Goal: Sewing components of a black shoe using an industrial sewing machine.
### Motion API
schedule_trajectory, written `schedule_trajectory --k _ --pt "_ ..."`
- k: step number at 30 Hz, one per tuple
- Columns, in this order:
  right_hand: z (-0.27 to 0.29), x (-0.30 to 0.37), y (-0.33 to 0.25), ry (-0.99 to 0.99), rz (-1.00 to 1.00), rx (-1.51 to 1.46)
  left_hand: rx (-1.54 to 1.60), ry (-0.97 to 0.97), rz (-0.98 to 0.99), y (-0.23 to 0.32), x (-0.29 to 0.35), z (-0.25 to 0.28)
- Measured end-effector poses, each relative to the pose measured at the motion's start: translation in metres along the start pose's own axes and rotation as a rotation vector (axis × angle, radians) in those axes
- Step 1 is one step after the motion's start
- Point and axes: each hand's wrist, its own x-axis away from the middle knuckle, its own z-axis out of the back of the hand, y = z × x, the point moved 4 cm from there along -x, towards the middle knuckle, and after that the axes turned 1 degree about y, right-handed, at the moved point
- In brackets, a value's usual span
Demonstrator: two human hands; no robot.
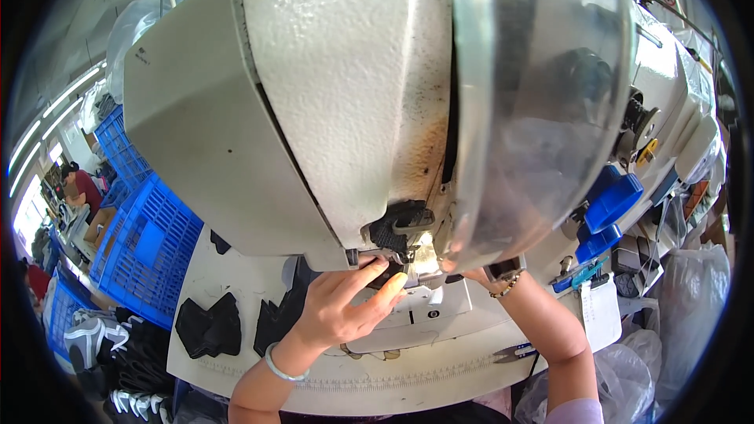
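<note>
A large off-white sewing machine [338, 71] fills the middle of the view, its needle area low at the centre. There my left hand [342, 306], with a pale bangle at its wrist, reaches in from the left. Its thumb and fingertips close round a small black fabric piece [382, 273] beside the presser foot. My right hand [476, 274] comes in from the other side; most of it is hidden behind the machine head and its clear curved cover [518, 149]. What its fingers do is out of sight.
Black fabric pieces [210, 326] lie on the white table [236, 373] at left. Thread snips [514, 352] rest near its front edge. Blue crates [149, 251] and black-and-white shoe parts [98, 341] stand at left. Plastic bags [691, 298] hang at right. A person [82, 188] works far left.
</note>
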Motion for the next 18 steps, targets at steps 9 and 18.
schedule_trajectory --k 9,18 --pt "0.034 0.051 -0.017 0.443 0.094 0.07 0.064 -0.373 0.884 -0.104 0.027 -0.009" --pt "0.039 0.047 -0.004 0.511 0.346 0.495 0.822 0.116 1.424 -0.144 0.094 -0.019"
